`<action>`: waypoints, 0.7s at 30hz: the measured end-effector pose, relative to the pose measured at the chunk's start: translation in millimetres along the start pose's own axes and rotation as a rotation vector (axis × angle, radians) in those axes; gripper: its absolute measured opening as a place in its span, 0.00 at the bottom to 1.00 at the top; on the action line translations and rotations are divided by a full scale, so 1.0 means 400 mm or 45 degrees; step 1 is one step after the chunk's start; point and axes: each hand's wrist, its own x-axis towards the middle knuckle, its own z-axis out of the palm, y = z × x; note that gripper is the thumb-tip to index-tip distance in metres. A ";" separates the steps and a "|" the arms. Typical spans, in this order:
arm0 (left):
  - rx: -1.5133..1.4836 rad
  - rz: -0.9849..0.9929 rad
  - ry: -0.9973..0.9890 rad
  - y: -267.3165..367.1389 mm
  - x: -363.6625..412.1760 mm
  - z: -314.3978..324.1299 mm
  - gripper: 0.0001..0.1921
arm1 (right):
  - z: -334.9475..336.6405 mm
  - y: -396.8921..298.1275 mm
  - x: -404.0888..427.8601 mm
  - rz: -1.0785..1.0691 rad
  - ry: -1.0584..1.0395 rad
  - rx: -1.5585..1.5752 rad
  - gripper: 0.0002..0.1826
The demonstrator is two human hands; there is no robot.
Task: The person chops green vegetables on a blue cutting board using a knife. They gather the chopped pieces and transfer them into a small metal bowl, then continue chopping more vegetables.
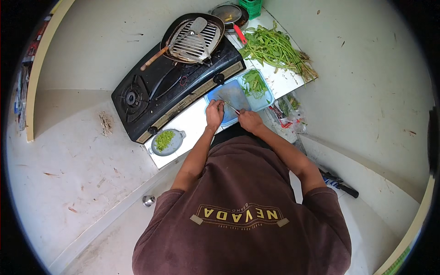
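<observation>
A knife (228, 103) with a reddish handle is gripped in my right hand (250, 121). Its thin blade slants up and left over a worn blue cutting board (234, 94). My left hand (215, 111) rests at the board's left side with curled fingertips close to the blade's tip. Whether those fingers pinch a bit of greens is too small to tell. The board lies in the left part of a light-blue plastic tray (263, 104). Loose green leaves (254, 84) lie in the tray, right of the board.
A black two-burner gas stove (165, 92) carries a grill pan (192, 37) with a wooden-handled spatula (172, 44). Long-stemmed leafy greens (278, 51) lie near a red-handled strainer (227, 13). Chopped greens (164, 141) fill part of a grey dish (176, 144). Plastic bags (292, 118) sit right of the tray.
</observation>
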 end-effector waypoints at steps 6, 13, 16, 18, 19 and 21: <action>-0.041 0.032 0.028 -0.003 0.001 0.005 0.06 | -0.001 -0.006 0.041 -0.010 0.040 0.063 0.16; 0.038 0.025 0.047 -0.001 -0.002 0.007 0.05 | -0.007 -0.018 0.018 -0.027 -0.013 0.020 0.18; 0.031 -0.053 -0.020 -0.009 -0.003 0.008 0.06 | 0.014 -0.022 0.044 -0.014 0.015 0.046 0.17; 0.026 -0.057 -0.010 -0.012 -0.002 0.010 0.05 | 0.017 -0.031 0.065 0.016 0.000 0.066 0.17; 0.025 -0.058 -0.004 -0.013 -0.001 0.008 0.05 | 0.012 -0.031 0.059 -0.010 0.006 0.060 0.17; -0.018 -0.067 0.038 -0.009 -0.003 0.013 0.05 | 0.002 -0.018 0.034 -0.061 0.017 0.047 0.16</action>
